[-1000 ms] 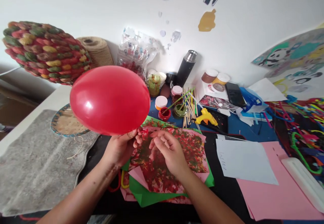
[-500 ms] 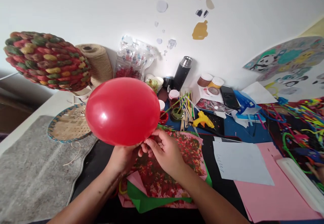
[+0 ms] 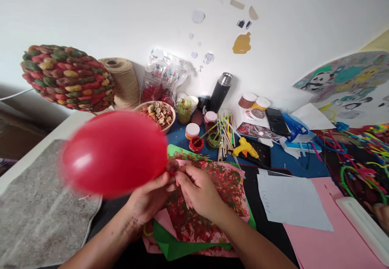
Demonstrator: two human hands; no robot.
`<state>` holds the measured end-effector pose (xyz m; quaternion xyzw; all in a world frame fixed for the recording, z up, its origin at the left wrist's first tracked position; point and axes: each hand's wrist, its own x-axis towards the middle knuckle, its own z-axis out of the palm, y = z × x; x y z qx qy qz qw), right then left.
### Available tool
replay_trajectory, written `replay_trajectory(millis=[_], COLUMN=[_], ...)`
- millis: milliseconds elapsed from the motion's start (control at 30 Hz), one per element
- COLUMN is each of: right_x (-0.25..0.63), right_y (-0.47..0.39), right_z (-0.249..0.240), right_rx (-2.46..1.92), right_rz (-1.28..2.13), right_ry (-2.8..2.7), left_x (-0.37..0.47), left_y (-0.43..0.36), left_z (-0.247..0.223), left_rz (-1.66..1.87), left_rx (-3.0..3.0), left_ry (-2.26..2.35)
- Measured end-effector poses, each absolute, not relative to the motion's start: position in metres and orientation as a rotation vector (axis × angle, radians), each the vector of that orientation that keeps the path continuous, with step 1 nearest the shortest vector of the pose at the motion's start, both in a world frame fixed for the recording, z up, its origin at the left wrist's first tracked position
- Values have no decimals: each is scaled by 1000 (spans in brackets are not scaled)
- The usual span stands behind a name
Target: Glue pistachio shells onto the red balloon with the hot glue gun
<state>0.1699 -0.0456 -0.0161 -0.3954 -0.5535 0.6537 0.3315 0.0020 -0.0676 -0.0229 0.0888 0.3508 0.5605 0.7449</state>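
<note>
Balloon [image 3: 115, 153] just left of the fingers [image 3: 184, 181], best steadied by light, even tension from left hand [image 3: 150, 198] and right hand [image 3: 200, 192], both pinched nearly closed at the neck (hidden there).

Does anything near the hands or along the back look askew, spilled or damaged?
Slightly askew: the paint-mottled pink sheet sits unevenly on a crumpled green sheet, its near-left corner folded over. Behind, the greenish cup looks messy, with reddish streaks. I see no obvious spill.
</note>
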Motion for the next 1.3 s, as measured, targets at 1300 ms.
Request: replay_trajectory(millis=[1300], right_x=[190], right_y=[-54], right_z=[-38], right_rx=[-870], right_rz=[2042], right_ry=[-954], left_x=[7], left_y=[-41], left_z=[-21], left_rz=[1255], left_rx=[323], left_ry=[892])
